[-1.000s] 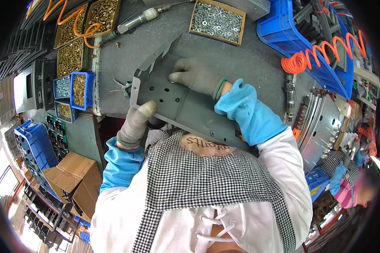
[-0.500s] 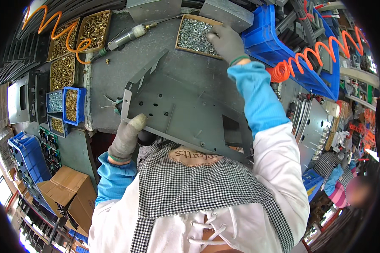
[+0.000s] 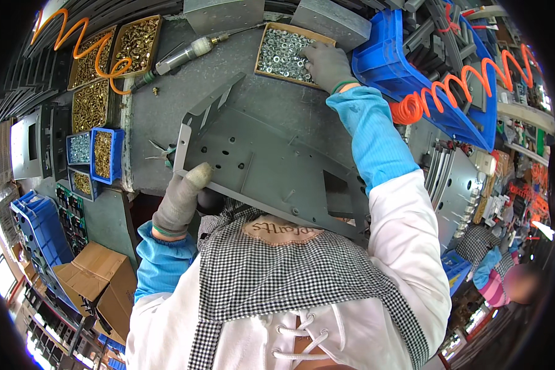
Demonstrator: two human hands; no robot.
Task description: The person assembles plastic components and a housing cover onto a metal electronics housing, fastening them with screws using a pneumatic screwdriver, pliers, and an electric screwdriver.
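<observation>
A grey sheet-metal panel (image 3: 268,157) with bent edges, holes and small studs lies tilted in front of me, against my apron. My left hand (image 3: 182,200), in a grey glove, is closed on its near left edge, thumb on top and the other fingers hidden below. Beyond the panel stands a shallow cardboard tray (image 3: 277,75) of silver nuts (image 3: 280,52). At the tray's right side, my gloved right hand (image 3: 330,66) reaches in with bent fingers, the tips pressed together among the nuts. Whatever they pinch is too small to make out.
A power screwdriver (image 3: 185,55) and pliers (image 3: 161,151) lie on the bench (image 3: 157,117). Trays of brass screws (image 3: 91,108) and small blue bins (image 3: 108,155) stand left. A large blue crate (image 3: 382,55) and orange coiled hose (image 3: 407,110) are right. Another person (image 3: 493,271) is far right.
My right hand has shifted slightly left and down at the nut tray, and its fingers have drawn together. My left hand and the panel have shifted only slightly.
</observation>
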